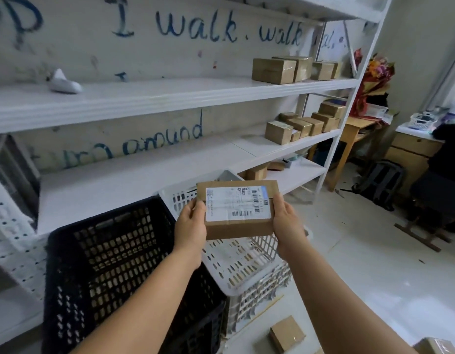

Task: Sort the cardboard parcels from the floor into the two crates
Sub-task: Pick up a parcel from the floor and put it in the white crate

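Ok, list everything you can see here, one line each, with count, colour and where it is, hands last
held parcel: one, brown with white label, above the white crate
black crate: one, on the floor, left
white crate: one, right of the black crate
floor parcels: at least two, brown, bottom right
shelf parcels: several, brown, right ends of the shelves
shelving: white, along the wall
backpack: one, dark, floor at right
left hand: grips the parcel's left edge
right hand: grips its right edge
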`<action>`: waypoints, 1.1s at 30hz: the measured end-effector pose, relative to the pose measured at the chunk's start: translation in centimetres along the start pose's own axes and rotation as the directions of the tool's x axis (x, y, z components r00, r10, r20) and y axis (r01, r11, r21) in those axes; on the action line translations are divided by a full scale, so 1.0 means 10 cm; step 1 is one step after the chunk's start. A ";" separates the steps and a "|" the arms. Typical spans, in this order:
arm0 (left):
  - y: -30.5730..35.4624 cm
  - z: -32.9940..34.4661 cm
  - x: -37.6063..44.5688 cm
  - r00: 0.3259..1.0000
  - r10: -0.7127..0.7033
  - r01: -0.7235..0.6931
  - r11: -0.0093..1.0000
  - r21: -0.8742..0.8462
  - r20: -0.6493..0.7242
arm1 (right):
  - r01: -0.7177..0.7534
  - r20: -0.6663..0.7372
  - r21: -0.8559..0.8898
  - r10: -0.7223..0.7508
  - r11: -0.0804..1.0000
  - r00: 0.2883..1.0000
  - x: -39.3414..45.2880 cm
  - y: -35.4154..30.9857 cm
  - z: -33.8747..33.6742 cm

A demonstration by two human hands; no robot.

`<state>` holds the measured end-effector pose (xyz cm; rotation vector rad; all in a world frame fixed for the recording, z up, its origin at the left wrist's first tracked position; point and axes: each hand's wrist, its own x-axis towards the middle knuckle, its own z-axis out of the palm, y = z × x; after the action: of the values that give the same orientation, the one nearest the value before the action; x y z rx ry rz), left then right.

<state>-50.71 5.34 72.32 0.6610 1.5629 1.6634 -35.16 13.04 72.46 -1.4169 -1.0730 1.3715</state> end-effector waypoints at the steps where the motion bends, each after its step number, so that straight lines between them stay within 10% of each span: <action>1: -0.04 0.01 0.10 1.000 -0.006 0.006 1.000 0.013 -0.017 | -0.011 0.011 -0.002 0.011 1.000 1.000 0.10 0.00 0.06; 15: -0.93 0.57 1.98 0.882 -0.147 0.315 0.890 0.328 -0.448 | -0.063 0.305 -0.324 0.167 0.944 0.937 2.31 0.35 0.94; 26: -1.57 0.66 2.66 0.780 -0.244 0.592 0.587 0.553 -0.576 | -0.145 0.366 -0.553 0.396 0.820 0.842 3.21 1.16 1.57; 33: -2.01 0.52 2.94 0.847 -0.235 0.526 0.505 0.685 -0.477 | -0.061 0.388 -0.680 0.429 0.731 0.816 3.48 1.51 1.92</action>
<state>-60.50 31.49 49.62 0.3910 2.5259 0.6558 -53.40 43.27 48.66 -1.7719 -1.9147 1.7498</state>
